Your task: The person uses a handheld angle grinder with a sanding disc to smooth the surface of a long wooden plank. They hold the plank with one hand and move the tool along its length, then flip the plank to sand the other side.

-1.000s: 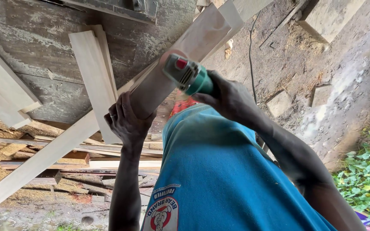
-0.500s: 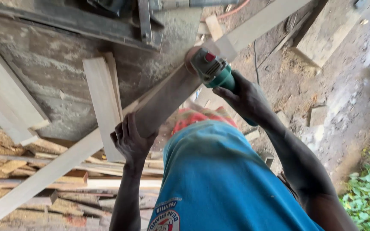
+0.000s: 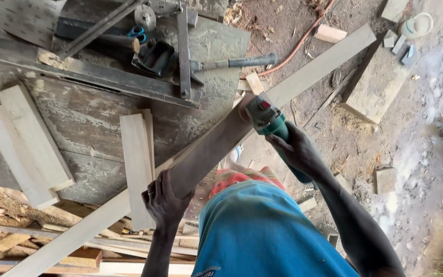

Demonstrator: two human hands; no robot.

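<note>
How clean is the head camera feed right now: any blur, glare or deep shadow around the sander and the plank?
Head view: even, soft daylight with no glare; the long plank darkens where the person's shadow crosses it; the green sander in the right hand and the left hand look sharp; the ground at far right is washed out and slightly blurred.

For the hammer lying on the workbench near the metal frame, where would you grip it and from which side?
Probably by the dark handle of the hammer, near its right-hand end, coming down from above. It lies flat along the workbench with that end pointing clear of the metal frame, while the head end sits tucked against the frame, leaving fingers less room there.
</note>
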